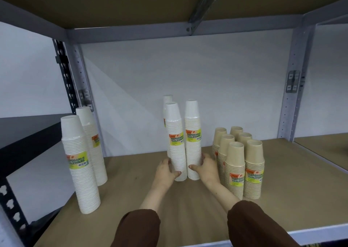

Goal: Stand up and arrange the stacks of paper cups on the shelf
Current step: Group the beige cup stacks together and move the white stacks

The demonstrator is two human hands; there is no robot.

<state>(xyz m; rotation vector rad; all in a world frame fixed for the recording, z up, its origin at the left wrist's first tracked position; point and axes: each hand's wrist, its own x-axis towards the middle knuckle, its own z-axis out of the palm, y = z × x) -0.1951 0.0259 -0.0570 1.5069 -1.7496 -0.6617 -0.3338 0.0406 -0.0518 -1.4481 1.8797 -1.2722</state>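
Observation:
Two tall white cup stacks stand upright side by side in the middle of the brown shelf board (293, 181). My left hand (166, 169) grips the base of the left white stack (176, 139). My right hand (204, 166) grips the base of the right white stack (193, 139). A third white stack (167, 98) stands behind them, mostly hidden. Two more white stacks stand at the left: a near one (80, 164) and a far one (90, 133). Several shorter kraft-brown stacks (243, 162) stand in two rows at the right.
The shelf's grey uprights (293, 100) frame the bay, and the board above (131, 2) is close overhead. A dark shelf unit (28, 133) adjoins on the left. Bare board lies between the left stacks and the middle ones, and right of the brown stacks.

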